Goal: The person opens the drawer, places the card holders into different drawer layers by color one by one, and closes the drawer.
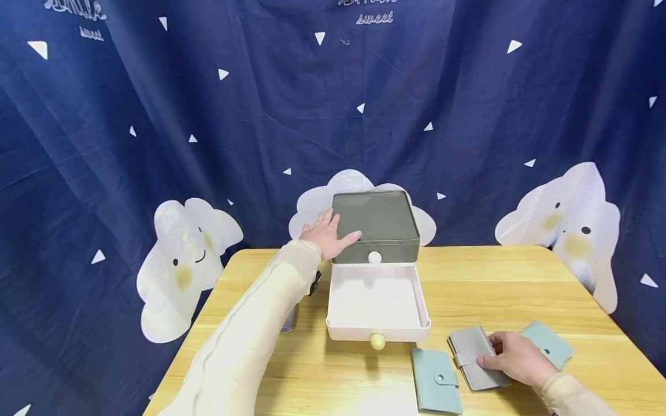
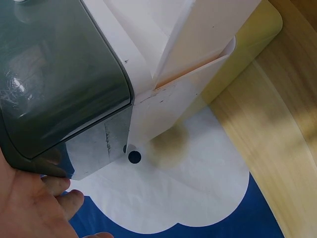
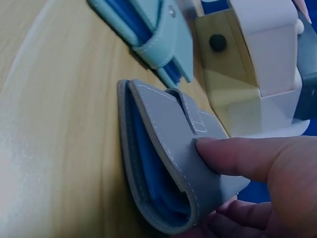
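My left hand (image 1: 324, 236) rests with spread fingers on the left edge of a small drawer box (image 1: 377, 216) with a dark green top. In the left wrist view, its fingertips (image 2: 71, 201) lie along the box's side. Below the green section, a white drawer (image 1: 372, 300) is pulled out, its inside bare. At the right, my right hand (image 1: 515, 357) pinches a grey wallet (image 1: 470, 345), thumb on its upper face and fingers beneath. The wallet's strap is fastened, and blue inner leaves (image 3: 153, 171) show at its open side.
One teal wallet (image 1: 433, 388) with a snap strap lies left of the grey one. Another teal wallet (image 1: 548, 342) lies beyond my right hand, partly covered by it. A bluish object (image 1: 288, 325) is mostly hidden behind my left sleeve. A dark blue curtain (image 1: 270, 115) hangs behind the table.
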Demonstrator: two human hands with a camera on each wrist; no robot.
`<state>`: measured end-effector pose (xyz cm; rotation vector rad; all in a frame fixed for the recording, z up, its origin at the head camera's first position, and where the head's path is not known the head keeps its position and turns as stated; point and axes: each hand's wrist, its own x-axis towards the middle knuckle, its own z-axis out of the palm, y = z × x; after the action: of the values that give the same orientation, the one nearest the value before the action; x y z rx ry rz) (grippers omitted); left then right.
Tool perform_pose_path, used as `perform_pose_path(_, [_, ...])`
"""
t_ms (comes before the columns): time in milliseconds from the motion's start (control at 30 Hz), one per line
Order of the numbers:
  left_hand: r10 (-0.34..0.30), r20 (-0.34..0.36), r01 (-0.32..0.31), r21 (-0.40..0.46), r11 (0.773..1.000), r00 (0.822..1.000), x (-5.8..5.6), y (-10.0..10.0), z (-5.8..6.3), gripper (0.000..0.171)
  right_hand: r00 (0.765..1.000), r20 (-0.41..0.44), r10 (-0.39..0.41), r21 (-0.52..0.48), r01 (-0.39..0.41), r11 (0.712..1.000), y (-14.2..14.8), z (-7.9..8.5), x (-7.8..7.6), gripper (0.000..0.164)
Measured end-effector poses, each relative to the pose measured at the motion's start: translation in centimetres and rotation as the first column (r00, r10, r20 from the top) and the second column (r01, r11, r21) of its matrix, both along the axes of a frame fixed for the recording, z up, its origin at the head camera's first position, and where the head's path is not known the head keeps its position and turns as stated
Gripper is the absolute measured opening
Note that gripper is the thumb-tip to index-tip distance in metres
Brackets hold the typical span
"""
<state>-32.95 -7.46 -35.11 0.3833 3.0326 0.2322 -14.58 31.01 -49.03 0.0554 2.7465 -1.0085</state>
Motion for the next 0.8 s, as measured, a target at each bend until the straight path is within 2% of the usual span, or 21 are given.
perform_pose_path(67, [-0.002, 0.000, 0.002, 0.003, 1.000, 1.000, 0.2, 0.0, 0.2, 0.103, 0.999, 0.031, -0.016, -0.081, 0.018, 0.997, 0.1, 0.0, 0.1, 0.040])
perform_pose_path(133, [-0.004, -0.002, 0.004, 0.006, 1.000, 1.000, 0.4, 0.1, 0.3, 0.102, 0.997, 0.080, -0.005, -0.203, 0.021, 0.979, 0.4, -0.1, 0.1, 0.036])
perform_pose_path(233, [-0.007, -0.008, 0.007, 0.009, 1.000, 1.000, 0.6, 0.1, 0.4, 0.101, 0.986, 0.165, 0.031, -0.381, 0.035, 0.924, 0.9, -0.2, 0.2, 0.033])
perform_pose_path(300, [-0.008, -0.010, 0.009, 0.008, 1.000, 1.000, 0.6, 0.0, 0.4, 0.100, 0.976, 0.203, 0.076, -0.460, 0.027, 0.887, 1.3, -0.2, 0.2, 0.032])
perform_pose_path(567, [0.006, 0.001, -0.006, 0.002, 1.000, 1.000, 0.3, 0.1, 0.1, 0.102, 0.948, 0.270, 0.170, -0.615, 0.034, 0.788, 2.1, 0.1, 0.2, 0.034])
perform_pose_path(800, [0.010, 0.000, -0.010, -0.004, 1.000, 1.000, -0.1, 0.0, -0.2, 0.104, 0.939, 0.295, 0.176, -0.653, 0.064, 0.755, 2.3, 0.0, 0.1, 0.032])
